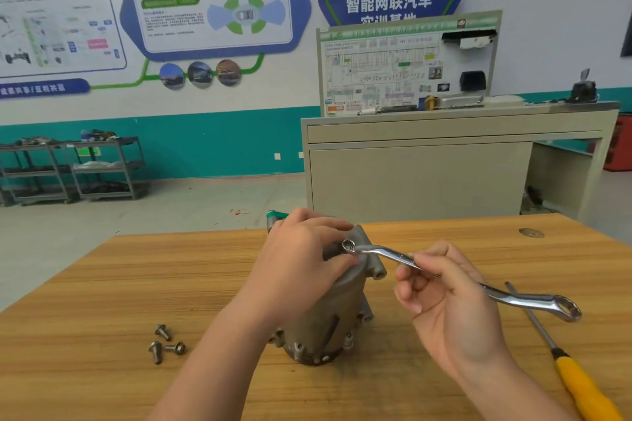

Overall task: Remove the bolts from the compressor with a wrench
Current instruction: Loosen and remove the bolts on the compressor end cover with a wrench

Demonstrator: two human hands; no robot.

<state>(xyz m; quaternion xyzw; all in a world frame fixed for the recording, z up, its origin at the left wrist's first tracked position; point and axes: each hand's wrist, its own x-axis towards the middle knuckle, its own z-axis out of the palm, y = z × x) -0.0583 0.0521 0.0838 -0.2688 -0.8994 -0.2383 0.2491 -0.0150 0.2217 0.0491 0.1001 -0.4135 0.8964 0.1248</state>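
A grey metal compressor [328,321] stands upright on the wooden table [102,284]. My left hand [301,256] lies over its top, fingers curled round the upper body. A chrome double ring wrench [513,297] has one ring end [349,245] sitting on top of the compressor, by my left fingertips. My right hand [444,294] pinches the wrench shaft near its middle with thumb and fingers. Three loose bolts [166,345] lie on the table left of the compressor. The bolt under the ring end is hidden.
A screwdriver with a yellow handle [578,383] lies at the right, its shaft running under the wrench's free end. A green-capped part [275,215] shows behind my left hand. A beige bench [444,164] and grey shelf carts [75,167] stand beyond the table.
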